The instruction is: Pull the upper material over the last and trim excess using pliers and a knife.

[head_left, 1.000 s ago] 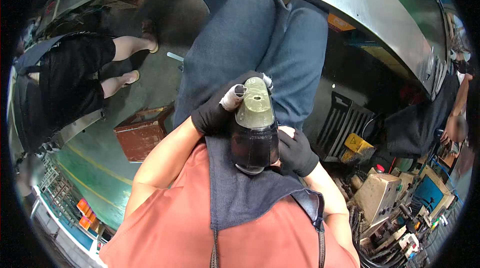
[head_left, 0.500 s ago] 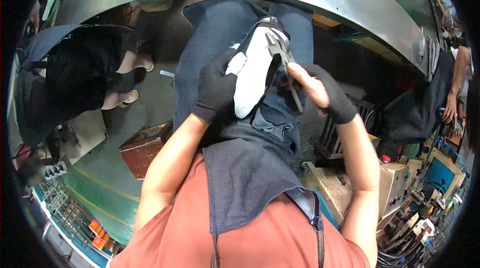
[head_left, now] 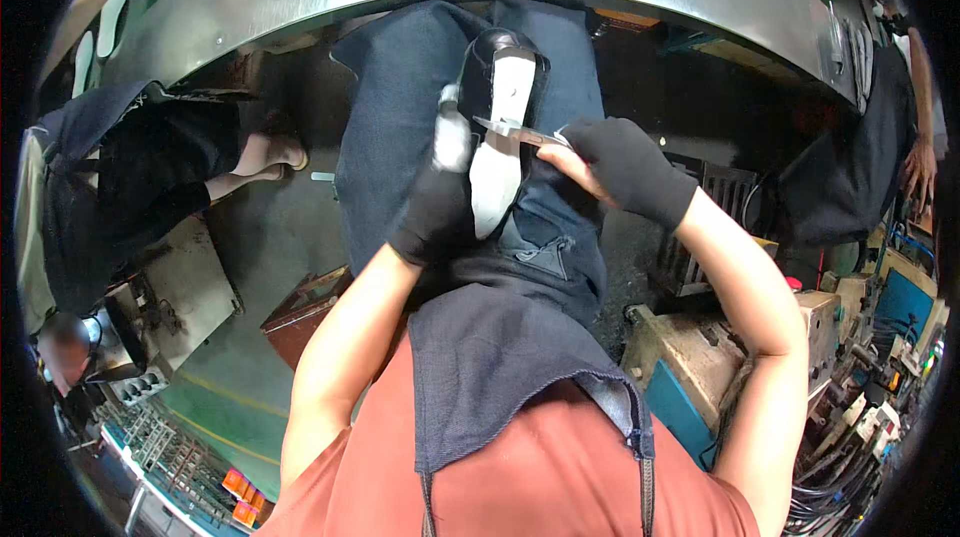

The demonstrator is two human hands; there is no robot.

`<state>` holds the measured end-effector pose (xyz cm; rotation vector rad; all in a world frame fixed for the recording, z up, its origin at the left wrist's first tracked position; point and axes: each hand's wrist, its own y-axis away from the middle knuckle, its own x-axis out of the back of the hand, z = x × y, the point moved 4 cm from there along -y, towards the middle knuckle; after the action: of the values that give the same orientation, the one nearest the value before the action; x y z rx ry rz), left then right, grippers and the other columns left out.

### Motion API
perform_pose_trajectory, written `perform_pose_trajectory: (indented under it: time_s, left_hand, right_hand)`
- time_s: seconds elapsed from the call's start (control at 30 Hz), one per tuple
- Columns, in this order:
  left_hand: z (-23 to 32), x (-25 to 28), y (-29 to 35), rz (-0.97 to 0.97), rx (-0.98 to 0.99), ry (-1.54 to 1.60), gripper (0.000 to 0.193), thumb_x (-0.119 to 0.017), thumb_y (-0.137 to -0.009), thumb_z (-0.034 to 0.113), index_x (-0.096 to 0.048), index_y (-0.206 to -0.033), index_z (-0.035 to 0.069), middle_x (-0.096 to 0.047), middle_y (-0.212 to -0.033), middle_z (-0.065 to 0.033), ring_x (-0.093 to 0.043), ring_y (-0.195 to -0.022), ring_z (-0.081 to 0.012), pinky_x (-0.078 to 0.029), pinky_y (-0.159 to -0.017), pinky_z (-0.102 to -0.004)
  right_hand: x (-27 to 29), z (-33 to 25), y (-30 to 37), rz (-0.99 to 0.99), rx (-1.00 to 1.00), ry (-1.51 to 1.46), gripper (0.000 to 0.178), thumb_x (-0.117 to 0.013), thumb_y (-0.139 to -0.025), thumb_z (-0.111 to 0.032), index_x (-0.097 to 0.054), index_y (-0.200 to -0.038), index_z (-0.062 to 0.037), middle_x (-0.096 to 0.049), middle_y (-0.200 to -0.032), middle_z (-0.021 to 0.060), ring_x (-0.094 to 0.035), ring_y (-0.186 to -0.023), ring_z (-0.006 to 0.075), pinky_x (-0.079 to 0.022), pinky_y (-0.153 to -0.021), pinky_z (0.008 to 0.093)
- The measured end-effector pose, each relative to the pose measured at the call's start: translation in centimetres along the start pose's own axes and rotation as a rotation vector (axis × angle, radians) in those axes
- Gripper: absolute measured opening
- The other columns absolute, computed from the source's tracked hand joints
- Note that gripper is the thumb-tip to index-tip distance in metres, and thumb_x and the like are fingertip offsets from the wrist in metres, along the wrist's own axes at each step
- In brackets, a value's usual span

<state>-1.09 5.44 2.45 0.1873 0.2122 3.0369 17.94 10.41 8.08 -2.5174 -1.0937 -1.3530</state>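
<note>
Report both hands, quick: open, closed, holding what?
Left hand: closed on the left side of the black shoe, white underside up.
Right hand: closed on a slim metal tool, its tip over the shoe.

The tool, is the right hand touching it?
Touching: the head view shows the right hand gripping the tool at its handle end.

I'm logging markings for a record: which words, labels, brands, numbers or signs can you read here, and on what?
None can be read.
Black shoe with a white underside: no legible lettering.
Slim metal hand tool: too small to read any marking.
Small orange block-shaped items, lower left: too small and blurred.
Beige-and-blue metal machine, lower right: no legible label.
</note>
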Motion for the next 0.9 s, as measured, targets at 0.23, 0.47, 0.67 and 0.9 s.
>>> perform_pose_trajectory:
  time_s: [0.23,0.47,0.67,0.9]
  left_hand:
    - [0.0,0.1,-2.4,0.135,0.13,-0.355,0.063,-0.05,-0.098,0.024,-0.024,-0.148,-0.003,-0.046,-0.14,-0.0302,-0.047,-0.129,-0.0423,-0.036,-0.109,-0.0401]
    - [-4.9,2.5,0.7,-0.096,0.102,-0.261,0.07,-0.063,-0.09,0.021,-0.029,-0.145,-0.006,-0.044,-0.138,-0.0318,-0.049,-0.126,-0.0409,-0.042,-0.104,-0.0418]
    - [-2.9,0.7,8.8,0.094,0.32,0.405,0.068,-0.05,-0.102,0.034,-0.02,-0.152,-0.001,-0.04,-0.148,-0.0185,-0.044,-0.134,-0.0265,-0.037,-0.11,-0.0382]
    - [-4.2,-0.9,4.5,0.176,0.058,-0.014,0.045,-0.059,-0.092,0.024,-0.05,-0.126,-0.003,-0.063,-0.113,-0.0161,-0.062,-0.106,-0.0256,-0.048,-0.093,-0.0356]
  right_hand:
    - [5.6,-0.2,-0.1,-0.467,-0.081,0.215,0.047,-0.054,-0.098,-0.044,-0.063,-0.089,0.0013,-0.062,-0.072,0.0146,-0.063,-0.059,0.0307,-0.047,-0.056,0.0398]
    - [5.5,-8.9,0.1,0.203,0.382,-0.214,0.043,-0.054,-0.097,-0.041,-0.065,-0.084,-0.0015,-0.063,-0.075,0.0222,-0.064,-0.074,0.0383,-0.049,-0.066,0.045]
    - [-2.5,0.0,5.4,-0.247,-0.418,-0.518,0.044,-0.053,-0.1,-0.041,-0.063,-0.097,0.0016,-0.056,-0.07,0.004,-0.053,-0.066,0.0091,-0.044,-0.06,0.0304]
    - [-0.7,-1.1,7.4,-0.241,-0.36,-0.323,0.044,-0.052,-0.099,-0.043,-0.065,-0.094,-0.0014,-0.062,-0.076,0.0213,-0.061,-0.066,0.0304,-0.047,-0.063,0.0381]
